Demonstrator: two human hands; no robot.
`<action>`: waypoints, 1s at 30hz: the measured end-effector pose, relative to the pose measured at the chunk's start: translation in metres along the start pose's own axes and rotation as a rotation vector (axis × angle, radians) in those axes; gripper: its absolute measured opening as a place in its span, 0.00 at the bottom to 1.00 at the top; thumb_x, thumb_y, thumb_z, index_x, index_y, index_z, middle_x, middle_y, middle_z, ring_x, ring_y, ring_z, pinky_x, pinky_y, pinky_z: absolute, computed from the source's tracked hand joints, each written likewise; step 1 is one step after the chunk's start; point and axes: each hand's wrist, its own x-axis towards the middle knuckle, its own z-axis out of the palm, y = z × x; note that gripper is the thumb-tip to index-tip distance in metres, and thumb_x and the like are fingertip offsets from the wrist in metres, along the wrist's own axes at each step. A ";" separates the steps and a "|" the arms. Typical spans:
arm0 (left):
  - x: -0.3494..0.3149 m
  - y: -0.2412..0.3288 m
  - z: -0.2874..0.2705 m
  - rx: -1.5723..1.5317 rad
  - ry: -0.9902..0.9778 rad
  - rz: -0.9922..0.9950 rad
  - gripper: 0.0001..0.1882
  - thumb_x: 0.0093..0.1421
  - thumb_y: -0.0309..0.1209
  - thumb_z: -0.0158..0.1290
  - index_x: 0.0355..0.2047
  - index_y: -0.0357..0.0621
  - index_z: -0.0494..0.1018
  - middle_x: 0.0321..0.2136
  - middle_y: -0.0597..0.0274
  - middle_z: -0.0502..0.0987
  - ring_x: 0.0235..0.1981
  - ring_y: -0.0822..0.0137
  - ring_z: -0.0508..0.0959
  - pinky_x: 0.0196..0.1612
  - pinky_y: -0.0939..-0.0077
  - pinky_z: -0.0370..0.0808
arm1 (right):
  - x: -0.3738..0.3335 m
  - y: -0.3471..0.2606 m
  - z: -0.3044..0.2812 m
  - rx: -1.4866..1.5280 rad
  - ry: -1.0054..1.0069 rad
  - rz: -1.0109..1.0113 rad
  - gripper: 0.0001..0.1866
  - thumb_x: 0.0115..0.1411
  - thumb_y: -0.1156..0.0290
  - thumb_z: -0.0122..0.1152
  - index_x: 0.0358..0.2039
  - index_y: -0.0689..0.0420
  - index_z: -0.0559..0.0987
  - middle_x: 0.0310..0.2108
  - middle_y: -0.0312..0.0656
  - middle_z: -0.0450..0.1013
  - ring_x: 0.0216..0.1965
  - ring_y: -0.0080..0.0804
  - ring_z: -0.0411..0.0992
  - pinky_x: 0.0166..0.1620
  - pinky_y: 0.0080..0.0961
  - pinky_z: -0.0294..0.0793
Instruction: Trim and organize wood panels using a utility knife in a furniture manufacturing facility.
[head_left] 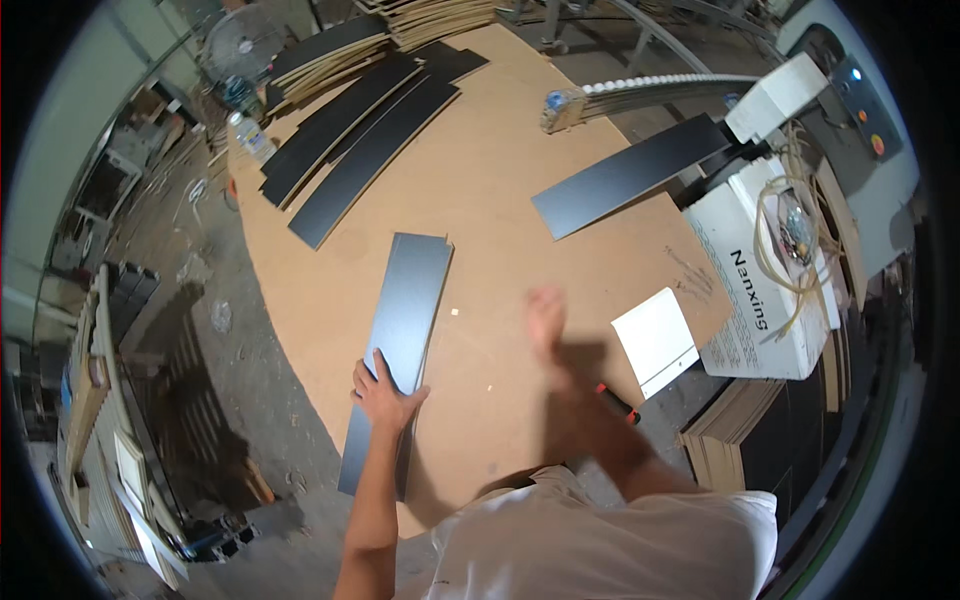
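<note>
A: Dark panel (405, 330): one long, narrow board with a matte dark face, lying flat on the brown tabletop (500, 190), its near end overhanging the tabletop's edge toward the person. Status?

B: Held. Left hand (385, 392) lies palm-down on the near part of the panel, fingers spread over the face and thumb at its right edge; a flat press rather than a closed grip. Right hand (547, 320): raised over bare tabletop, blurred, touching nothing visible. Whether its grip is open or closed, I cannot tell.

A: Step in hand, as a judgement?

B: Positioning or steadying the single panel on the tabletop, by the look of it. A further move would call for keeping the panel flat while it slides, and for the free hand to find an edge, since the overhanging end could tip.

A: Adjacent items?

B: Second dark panel (630, 175), lying partly across the tabletop's far right, its far end at the white machine (760, 270). Stack of dark panels (350, 140), far left of the tabletop, fanned out. White board piece (655, 340), at the right edge, well apart from the held panel. Plastic bottle (250, 135), beside the stack. Fan (243, 45), beyond it.
</note>
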 end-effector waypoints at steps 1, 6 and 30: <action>-0.001 -0.006 0.006 -0.042 0.027 0.047 0.64 0.36 0.55 0.68 0.70 0.47 0.48 0.65 0.34 0.50 0.66 0.38 0.52 0.61 0.34 0.51 | 0.057 -0.019 -0.015 -0.014 0.148 -0.100 0.21 0.60 0.60 0.63 0.43 0.67 0.74 0.45 0.56 0.73 0.48 0.50 0.72 0.49 0.43 0.72; -0.001 0.006 0.002 -0.057 0.066 0.049 0.59 0.36 0.49 0.66 0.68 0.47 0.53 0.61 0.34 0.56 0.63 0.38 0.58 0.61 0.37 0.53 | 0.223 -0.087 -0.081 0.127 0.428 0.205 0.36 0.61 0.59 0.63 0.60 0.73 0.63 0.61 0.61 0.63 0.62 0.55 0.64 0.62 0.42 0.67; 0.047 0.096 -0.057 -0.233 -0.004 -0.055 0.58 0.36 0.47 0.68 0.67 0.42 0.55 0.60 0.35 0.61 0.61 0.40 0.63 0.62 0.46 0.60 | -0.138 -0.096 0.001 0.261 -0.924 -0.162 0.08 0.64 0.69 0.61 0.31 0.59 0.77 0.25 0.33 0.72 0.31 0.21 0.73 0.35 0.28 0.74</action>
